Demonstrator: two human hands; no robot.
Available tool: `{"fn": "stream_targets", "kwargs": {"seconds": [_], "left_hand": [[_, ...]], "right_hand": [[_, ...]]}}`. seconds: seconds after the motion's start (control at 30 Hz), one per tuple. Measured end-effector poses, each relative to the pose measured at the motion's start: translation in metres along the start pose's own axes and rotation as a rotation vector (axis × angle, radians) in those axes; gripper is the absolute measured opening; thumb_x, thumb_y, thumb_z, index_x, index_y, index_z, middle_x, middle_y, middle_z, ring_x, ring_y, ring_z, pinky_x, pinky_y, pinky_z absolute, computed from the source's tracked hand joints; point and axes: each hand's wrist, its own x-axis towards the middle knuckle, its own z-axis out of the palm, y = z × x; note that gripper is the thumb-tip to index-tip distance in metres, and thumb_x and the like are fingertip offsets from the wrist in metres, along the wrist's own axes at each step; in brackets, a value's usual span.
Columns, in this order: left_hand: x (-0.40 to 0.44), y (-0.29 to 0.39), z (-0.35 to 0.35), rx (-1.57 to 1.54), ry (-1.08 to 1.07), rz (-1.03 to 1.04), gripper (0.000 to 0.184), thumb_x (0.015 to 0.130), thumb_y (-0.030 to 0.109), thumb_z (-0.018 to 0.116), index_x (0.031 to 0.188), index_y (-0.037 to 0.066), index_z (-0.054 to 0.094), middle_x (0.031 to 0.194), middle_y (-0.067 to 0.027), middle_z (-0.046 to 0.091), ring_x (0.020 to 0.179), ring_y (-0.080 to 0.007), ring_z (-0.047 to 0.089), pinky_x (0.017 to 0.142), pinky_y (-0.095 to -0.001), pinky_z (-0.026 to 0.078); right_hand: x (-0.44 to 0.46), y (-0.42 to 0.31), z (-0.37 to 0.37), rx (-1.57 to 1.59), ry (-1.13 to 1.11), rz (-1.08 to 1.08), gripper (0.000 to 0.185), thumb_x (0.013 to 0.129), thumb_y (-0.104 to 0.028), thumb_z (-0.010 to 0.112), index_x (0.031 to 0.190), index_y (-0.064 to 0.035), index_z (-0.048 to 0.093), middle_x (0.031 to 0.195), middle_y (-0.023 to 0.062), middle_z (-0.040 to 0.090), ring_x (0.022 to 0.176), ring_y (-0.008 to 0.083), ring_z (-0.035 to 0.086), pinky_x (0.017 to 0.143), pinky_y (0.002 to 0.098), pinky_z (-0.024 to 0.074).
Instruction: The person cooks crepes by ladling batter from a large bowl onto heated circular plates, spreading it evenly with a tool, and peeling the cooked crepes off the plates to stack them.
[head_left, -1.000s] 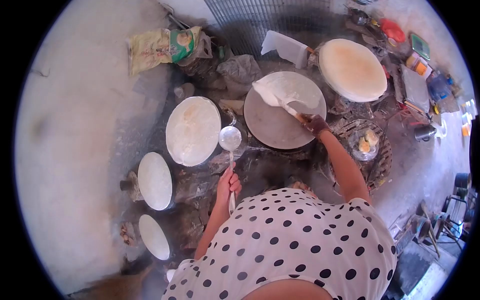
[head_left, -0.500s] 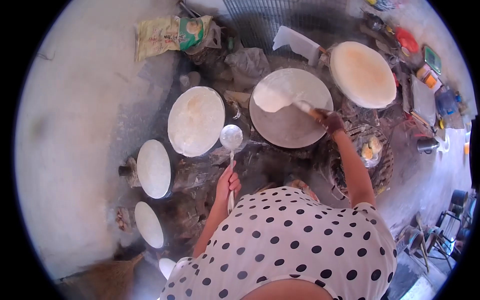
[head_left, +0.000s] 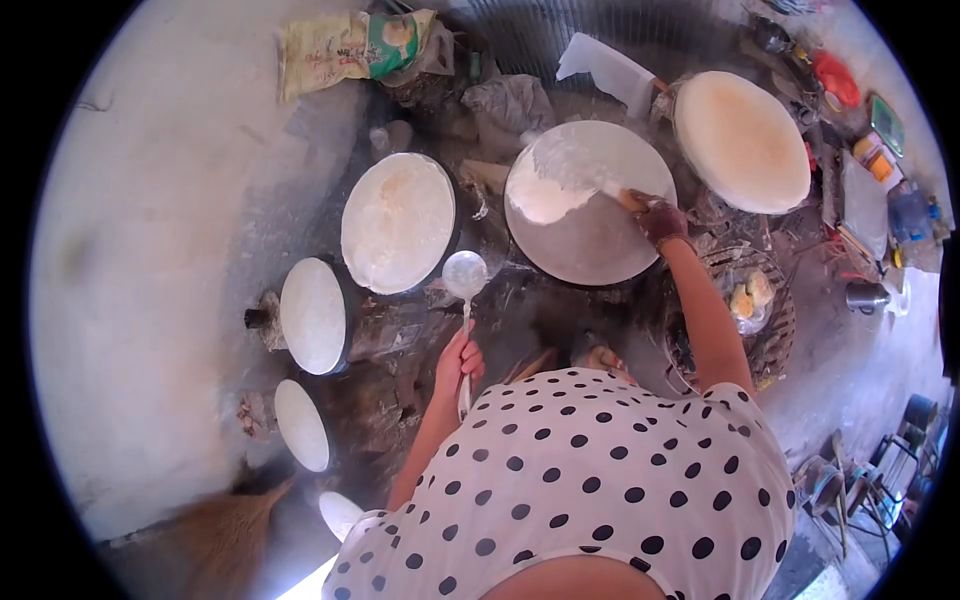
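My left hand (head_left: 460, 362) is wrapped round the handle of a metal ladle (head_left: 464, 274), its bowl raised and coated with pale residue. A dark glove covers part of my right hand (head_left: 660, 220), which grips a wooden-handled spreader (head_left: 628, 200) over the large round griddle (head_left: 590, 252). White batter (head_left: 545, 198) covers the far left part of that griddle in a thin, uneven layer; its near part is bare grey. The spreader's head is blurred against the surface. Left of the ladle, another griddle carries a pale round flatbread (head_left: 398, 222), browned near its far edge.
Two more round griddles (head_left: 313, 315) (head_left: 301, 425) with pale tops stand at the left. A stack of browned flatbreads (head_left: 742, 142) lies at the right. Below it is a basket (head_left: 785, 335) with bagged food. A printed sack (head_left: 335, 52) and a straw broom (head_left: 215, 530) are at the left.
The spreader and my right hand have shifted slightly right, and the batter reaches further across the griddle's far side. My left hand still holds the ladle; the whole view has tilted a little.
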Motion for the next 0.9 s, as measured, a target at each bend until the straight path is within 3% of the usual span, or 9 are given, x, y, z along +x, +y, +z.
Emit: {"fn": "stream_targets", "kwargs": {"seconds": [0.17,0.23,0.3,0.37,0.43,0.57,0.7,0.8,0.9], "left_hand": [[-0.015,-0.011,0.004,-0.053,0.064,-0.002,0.025,0.1,0.023,0.04,0.122,0.017,0.05,0.057,0.0077,0.033,0.039,-0.0028,0.034,0.037,-0.0217,0.03],[-0.021,-0.02,0.002,-0.066,0.072,0.006,0.025,0.1,0.023,0.041,0.122,0.016,0.05,0.057,0.0077,0.033,0.039,-0.0029,0.034,0.037,-0.0218,0.03],[-0.025,-0.03,-0.005,-0.065,0.091,0.002,0.025,0.1,0.023,0.041,0.121,0.016,0.05,0.057,0.0076,0.033,0.039,-0.0029,0.034,0.037,-0.0218,0.03],[-0.026,-0.042,-0.011,-0.083,0.071,-0.004,0.026,0.1,0.024,0.041,0.123,0.016,0.05,0.057,0.0075,0.034,0.039,-0.003,0.034,0.036,-0.0216,0.03],[-0.035,-0.051,-0.015,-0.12,0.105,-0.008,0.026,0.1,0.024,0.04,0.123,0.016,0.05,0.057,0.0076,0.033,0.039,-0.0032,0.034,0.036,-0.0215,0.03],[-0.06,-0.064,-0.016,-0.151,0.172,0.022,0.025,0.1,0.024,0.039,0.122,0.018,0.049,0.059,0.006,0.033,0.039,-0.0051,0.032,0.037,-0.0225,0.029],[-0.07,-0.072,-0.017,-0.118,0.213,0.021,0.024,0.1,0.023,0.039,0.121,0.017,0.05,0.059,0.0059,0.033,0.04,-0.0053,0.033,0.038,-0.0229,0.03],[-0.071,-0.071,-0.021,-0.13,0.239,0.006,0.024,0.1,0.022,0.041,0.121,0.016,0.051,0.058,0.0075,0.034,0.039,-0.0033,0.032,0.034,-0.0211,0.028],[-0.072,-0.066,-0.031,-0.215,0.175,-0.007,0.026,0.1,0.021,0.04,0.123,0.016,0.05,0.059,0.0076,0.035,0.039,-0.0034,0.033,0.034,-0.0213,0.029]], "right_hand": [[-0.02,0.026,-0.013,-0.029,-0.3,-0.369,0.047,0.081,-0.03,0.064,0.127,-0.0247,0.055,0.119,0.0097,0.061,0.106,0.0318,0.059,0.092,0.0401,0.0469],[0.013,0.065,0.009,0.204,-0.378,-0.322,0.046,0.08,-0.029,0.065,0.125,-0.0233,0.057,0.115,0.011,0.062,0.104,0.032,0.06,0.092,0.0403,0.0469],[0.014,0.046,-0.001,-0.042,-0.038,-0.066,0.043,0.079,-0.029,0.065,0.122,-0.0227,0.059,0.108,0.0127,0.065,0.101,0.0322,0.061,0.09,0.0408,0.0477],[0.01,0.037,0.004,0.002,0.09,-0.173,0.042,0.079,-0.028,0.064,0.12,-0.019,0.06,0.105,0.0132,0.066,0.097,0.033,0.062,0.086,0.0414,0.0492],[0.032,0.055,0.031,-0.257,-0.099,-0.287,0.043,0.08,-0.029,0.063,0.122,-0.0201,0.059,0.109,0.0123,0.064,0.1,0.0324,0.061,0.087,0.0419,0.0488],[0.004,0.068,-0.033,-0.098,-0.295,-0.658,0.04,0.084,-0.021,0.057,0.124,-0.0215,0.058,0.117,0.0116,0.061,0.103,0.0287,0.061,0.089,0.0395,0.0486],[0.017,0.046,-0.019,-0.009,-0.075,-0.457,0.039,0.083,-0.019,0.057,0.122,-0.0206,0.06,0.115,0.0121,0.062,0.098,0.0291,0.063,0.085,0.0385,0.0506],[0.012,0.041,0.019,-0.664,-0.198,-0.502,0.047,0.088,-0.024,0.053,0.134,-0.0275,0.045,0.124,0.0082,0.058,0.11,0.0241,0.058,0.088,0.0387,0.0504],[-0.048,0.069,-0.009,-0.247,-0.292,-0.479,0.049,0.088,-0.018,0.053,0.135,-0.0274,0.045,0.127,0.0091,0.057,0.105,0.0242,0.06,0.081,0.0362,0.0521]]}}
